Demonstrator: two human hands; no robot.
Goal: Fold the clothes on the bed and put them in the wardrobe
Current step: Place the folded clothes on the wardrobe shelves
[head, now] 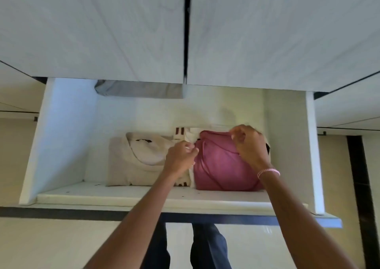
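White laminate forms the wardrobe shelf (123, 196); toward its right end lies the folded pink garment (218, 165), with a folded cream garment (131, 161) at mid-shelf, and a careless tug could open the pink fold or drag its neighbour over the shelf's front lip. The right hand (249, 145) pinches the pink top edge in curled fingers (236, 135), while the left hand (180, 158) curls at its left edge, hold unclear. Above the shelf are closed pale cupboard doors (92, 32); below it, pale floor (61, 244).
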